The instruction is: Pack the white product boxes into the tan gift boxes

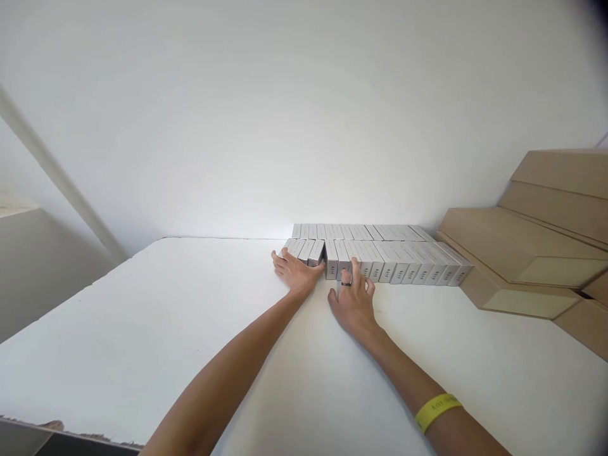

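Small white boxes stand on edge in two rows against the wall: a back row (342, 232) and a front row (403, 256) with dark print on the ends facing me. My left hand (295, 273) spans a few small white boxes (306, 249) at the front row's left end, fingers around the outer side and thumb on the right side. A narrow dark gap parts this group from the other boxes. My right hand (354, 307), fingers apart and bent, rests its fingertips on the front faces of boxes just right of the gap. Its fingers partly cover those faces.
The boxes stand on a white tabletop (142, 316) that meets a white wall (237, 126). Brown cardboard boxes (527, 244) are stacked at the right, touching the rows' right end. The table's rough near edge (71, 434) shows at lower left.
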A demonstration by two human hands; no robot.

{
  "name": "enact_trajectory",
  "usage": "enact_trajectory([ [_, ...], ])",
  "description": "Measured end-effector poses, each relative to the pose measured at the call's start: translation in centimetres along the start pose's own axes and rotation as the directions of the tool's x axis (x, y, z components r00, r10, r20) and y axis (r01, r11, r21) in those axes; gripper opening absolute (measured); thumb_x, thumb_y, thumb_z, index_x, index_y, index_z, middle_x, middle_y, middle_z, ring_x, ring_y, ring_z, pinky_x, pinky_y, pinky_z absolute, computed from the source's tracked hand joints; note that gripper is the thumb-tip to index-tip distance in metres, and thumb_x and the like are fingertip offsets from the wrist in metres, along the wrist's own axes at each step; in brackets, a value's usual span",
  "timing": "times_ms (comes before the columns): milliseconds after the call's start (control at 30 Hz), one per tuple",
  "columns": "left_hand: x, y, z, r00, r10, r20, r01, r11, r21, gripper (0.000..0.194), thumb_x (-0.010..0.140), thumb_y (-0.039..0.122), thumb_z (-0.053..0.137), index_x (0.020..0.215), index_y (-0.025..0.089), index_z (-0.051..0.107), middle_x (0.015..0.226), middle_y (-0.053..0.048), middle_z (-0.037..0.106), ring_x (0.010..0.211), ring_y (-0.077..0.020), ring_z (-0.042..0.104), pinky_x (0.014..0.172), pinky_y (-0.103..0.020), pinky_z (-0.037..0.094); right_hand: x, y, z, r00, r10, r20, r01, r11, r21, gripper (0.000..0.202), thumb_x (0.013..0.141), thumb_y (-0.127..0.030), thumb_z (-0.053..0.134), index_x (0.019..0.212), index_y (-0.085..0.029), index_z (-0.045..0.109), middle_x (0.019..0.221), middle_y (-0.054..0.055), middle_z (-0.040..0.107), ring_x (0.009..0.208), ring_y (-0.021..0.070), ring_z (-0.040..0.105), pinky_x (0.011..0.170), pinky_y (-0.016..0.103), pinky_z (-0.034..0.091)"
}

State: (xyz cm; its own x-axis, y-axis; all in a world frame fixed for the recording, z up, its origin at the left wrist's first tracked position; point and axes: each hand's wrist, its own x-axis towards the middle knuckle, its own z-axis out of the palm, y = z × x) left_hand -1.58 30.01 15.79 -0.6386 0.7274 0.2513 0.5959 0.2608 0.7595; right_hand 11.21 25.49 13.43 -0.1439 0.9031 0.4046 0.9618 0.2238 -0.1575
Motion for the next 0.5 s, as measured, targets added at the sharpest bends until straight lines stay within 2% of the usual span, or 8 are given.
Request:
enact_trajectory([
  [67, -0.1, 0.3, 0.0, 1.0, -0.002, 0.004, 0.002, 1.0, -0.001, 0.109, 0.054, 0.048, 0.083, 0.134, 0.018, 0.014, 0.152, -0.026, 0.012, 0.143, -0.0442, 0.022, 0.119, -0.056, 0.022, 0.0, 0.0, 0.0, 1.0, 0.001, -0.001, -0.001, 1.0, 0.0, 0.042, 0.094, -0.027, 0.038, 0.13, -0.007, 0.044, 0.16, 0.023, 0.004, 0.129, 0.0283, 0.04, 0.111, 0.051, 0.022],
  [167, -0.2, 0.5, -0.1, 1.0, -0.008, 0.017, 0.008, 1.0, -0.001, 0.102, 0.057, 0.045, 0.081, 0.132, 0.019, 0.017, 0.149, -0.024, 0.017, 0.138, -0.0433, 0.029, 0.116, -0.055, 0.027, -0.1, 0.0, -0.1, 1.0, 0.001, -0.006, -0.001, 1.0, 0.0, 0.042, 0.094, -0.028, 0.037, 0.13, -0.008, 0.044, 0.16, 0.022, 0.005, 0.128, 0.028, 0.042, 0.111, 0.051, 0.022],
  [300, -0.5, 0.1, -1.5, 0.998, -0.006, 0.064, 0.005, 1.0, 0.015, 0.091, 0.061, 0.044, 0.079, 0.127, 0.019, 0.021, 0.14, -0.021, 0.028, 0.131, -0.0394, 0.037, 0.111, -0.051, 0.035, -0.2, 0.1, -0.3, 1.0, 0.002, -0.01, -0.002, 1.0, 0.0, 0.042, 0.094, -0.028, 0.035, 0.13, -0.008, 0.044, 0.16, 0.021, 0.006, 0.128, 0.0285, 0.042, 0.111, 0.051, 0.023],
  [400, -1.0, -0.9, -4.1, 0.989, 0.028, 0.143, -0.035, 0.998, 0.046, 0.091, 0.061, 0.044, 0.079, 0.127, 0.019, 0.021, 0.137, -0.019, 0.03, 0.13, -0.036, 0.038, 0.109, -0.049, 0.038, -0.3, 0.2, -0.4, 1.0, -0.003, -0.006, 0.003, 1.0, 0.001, 0.044, 0.094, -0.029, 0.033, 0.132, -0.008, 0.043, 0.161, 0.019, 0.006, 0.128, 0.0278, 0.041, 0.111, 0.051, 0.023],
  [500, -0.8, -2.1, -8.2, 0.961, 0.068, 0.268, -0.097, 0.99, 0.1, 0.094, 0.058, 0.046, 0.08, 0.127, 0.02, 0.023, 0.134, -0.016, 0.033, 0.128, -0.0326, 0.041, 0.106, -0.045, 0.043, -0.3, 0.3, -0.5, 1.0, -0.008, 0.002, 0.008, 1.0, 0.005, 0.044, 0.094, -0.029, 0.032, 0.131, -0.008, 0.044, 0.161, 0.019, 0.006, 0.128, 0.0276, 0.04, 0.111, 0.051, 0.023],
])
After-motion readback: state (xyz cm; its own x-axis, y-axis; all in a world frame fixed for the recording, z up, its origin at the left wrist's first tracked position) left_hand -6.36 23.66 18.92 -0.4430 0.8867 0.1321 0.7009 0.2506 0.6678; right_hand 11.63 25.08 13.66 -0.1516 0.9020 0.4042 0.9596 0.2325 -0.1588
